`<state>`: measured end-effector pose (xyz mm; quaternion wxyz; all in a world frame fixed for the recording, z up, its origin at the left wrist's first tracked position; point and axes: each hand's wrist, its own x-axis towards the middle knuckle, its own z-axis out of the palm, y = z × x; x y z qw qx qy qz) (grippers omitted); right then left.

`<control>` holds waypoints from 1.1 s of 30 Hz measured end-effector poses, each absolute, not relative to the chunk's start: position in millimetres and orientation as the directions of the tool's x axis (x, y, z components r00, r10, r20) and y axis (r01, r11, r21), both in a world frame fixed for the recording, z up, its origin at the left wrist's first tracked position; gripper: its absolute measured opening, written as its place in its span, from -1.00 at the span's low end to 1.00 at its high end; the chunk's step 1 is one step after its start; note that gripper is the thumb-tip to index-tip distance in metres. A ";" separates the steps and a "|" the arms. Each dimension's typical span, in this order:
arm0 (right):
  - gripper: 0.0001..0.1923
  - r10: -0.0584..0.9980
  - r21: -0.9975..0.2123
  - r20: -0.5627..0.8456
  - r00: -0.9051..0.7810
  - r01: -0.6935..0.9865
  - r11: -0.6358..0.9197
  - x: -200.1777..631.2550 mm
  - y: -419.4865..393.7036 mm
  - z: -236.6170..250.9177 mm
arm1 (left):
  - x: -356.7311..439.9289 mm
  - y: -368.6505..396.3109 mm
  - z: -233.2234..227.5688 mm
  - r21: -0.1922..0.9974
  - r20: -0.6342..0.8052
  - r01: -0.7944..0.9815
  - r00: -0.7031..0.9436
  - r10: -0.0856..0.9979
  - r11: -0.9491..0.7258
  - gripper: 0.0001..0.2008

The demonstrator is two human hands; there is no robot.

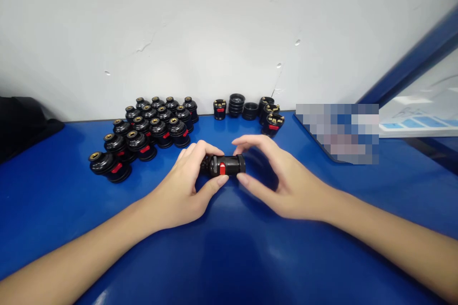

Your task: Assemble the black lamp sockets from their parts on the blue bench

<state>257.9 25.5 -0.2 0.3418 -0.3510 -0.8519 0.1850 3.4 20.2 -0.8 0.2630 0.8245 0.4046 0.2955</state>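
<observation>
While the left hand point(189, 186) grips a black socket point(233, 166) lying sideways between both hands, the right hand point(286, 181) curves its fingers about the socket's right end; whether they grip, I cannot tell. Beyond the socket, leftward, capped sockets point(161, 132) look finished; rightward, open cores point(269, 122) and loose rings point(236, 106) look unassembled.

Glossy plastic socket point(232, 166), smooth tabletop point(222, 257) (faintly reflective), scuffed matt wall point(214, 24)

table point(229, 262): blue, shiny
wall point(200, 24): white, scuffed
black item point(25, 126): far left
slanted bar point(415, 59): blue, right
flat item point(334, 136): mostly pixelated
</observation>
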 end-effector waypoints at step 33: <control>-0.53 0.691 -0.452 0.499 -0.524 0.523 0.723 257.4 29.3 -2.8 | 2.4 20.3 -2.0 0.711 0.280 0.498 0.447 0.850 -0.496 -0.74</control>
